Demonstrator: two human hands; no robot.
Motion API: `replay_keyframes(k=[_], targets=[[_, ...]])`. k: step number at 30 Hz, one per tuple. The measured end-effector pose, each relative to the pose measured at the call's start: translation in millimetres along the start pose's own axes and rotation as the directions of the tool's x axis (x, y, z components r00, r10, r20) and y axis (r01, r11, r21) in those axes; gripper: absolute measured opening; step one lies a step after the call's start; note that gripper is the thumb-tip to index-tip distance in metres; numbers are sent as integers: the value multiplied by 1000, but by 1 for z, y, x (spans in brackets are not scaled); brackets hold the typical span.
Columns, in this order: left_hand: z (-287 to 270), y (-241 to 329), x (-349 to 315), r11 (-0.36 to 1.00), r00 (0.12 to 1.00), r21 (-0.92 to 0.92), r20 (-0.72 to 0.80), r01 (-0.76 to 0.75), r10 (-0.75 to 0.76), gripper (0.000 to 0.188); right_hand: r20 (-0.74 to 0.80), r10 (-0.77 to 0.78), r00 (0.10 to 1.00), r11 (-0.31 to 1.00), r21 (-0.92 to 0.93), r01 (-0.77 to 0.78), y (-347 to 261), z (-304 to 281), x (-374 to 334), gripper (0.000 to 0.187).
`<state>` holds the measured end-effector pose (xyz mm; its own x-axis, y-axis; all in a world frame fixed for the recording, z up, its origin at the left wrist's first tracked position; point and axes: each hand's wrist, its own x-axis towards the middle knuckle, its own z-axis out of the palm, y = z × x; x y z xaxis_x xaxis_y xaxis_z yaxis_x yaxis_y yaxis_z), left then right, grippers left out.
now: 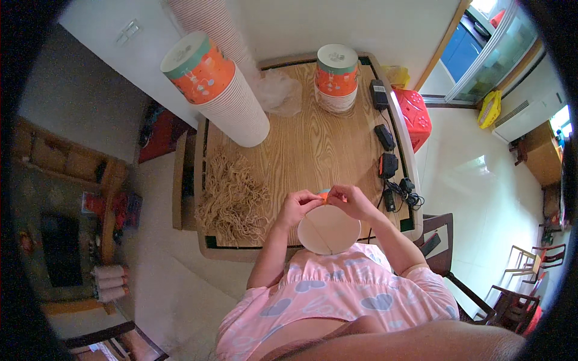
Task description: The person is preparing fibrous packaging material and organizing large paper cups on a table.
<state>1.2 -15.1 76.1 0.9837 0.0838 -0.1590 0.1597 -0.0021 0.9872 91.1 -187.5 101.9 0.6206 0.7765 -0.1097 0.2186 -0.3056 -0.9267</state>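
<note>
A white-lined round paper bucket point(322, 231) is tilted in front of my chest at the table's near edge, its opening facing me. A thin string point(326, 239) runs inside it, down to the near rim. My left hand point(300, 206) pinches the bucket's far rim. Right beside it, my right hand point(352, 203) is closed at the same rim, fingertips almost meeting the left ones. A bit of orange outer wall shows between them; whether the fingertips also grip the string cannot be made out. A heap of tan strings point(233, 195) lies left of my left hand.
A tall stack of paper buckets point(226, 96) leans at the table's back left; a shorter stack point(336, 78) stands at the back. Crumpled clear plastic point(278, 93) lies between them. Black adapters and cables point(389, 165) line the right edge. A red stool point(412, 117) stands beyond.
</note>
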Motion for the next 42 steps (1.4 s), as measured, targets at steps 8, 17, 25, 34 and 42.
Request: replay_keyframes(k=[8,17,25,34,42], targets=[[9,-11,-4,992,993,-123,-121,-4,-11,4,-45,9,999,996,93,-5,-6,8,-3,7],[5,-21,-9,988,997,-141,45,-61,68,3,-157,54,986,990,139,-32,6,23,-8,7],[12,-17,-7,998,995,-37,-87,50,-53,5,-289,32,957,991,132,7,10,20,-11,14],[10,-21,-2,995,994,-1,-43,102,-102,9,-116,-377,919,874,-372,312,-2,20,-17,17],[15,-28,1,997,994,-54,-96,54,-59,6,-68,-390,918,854,-400,333,-1,19,-12,13]])
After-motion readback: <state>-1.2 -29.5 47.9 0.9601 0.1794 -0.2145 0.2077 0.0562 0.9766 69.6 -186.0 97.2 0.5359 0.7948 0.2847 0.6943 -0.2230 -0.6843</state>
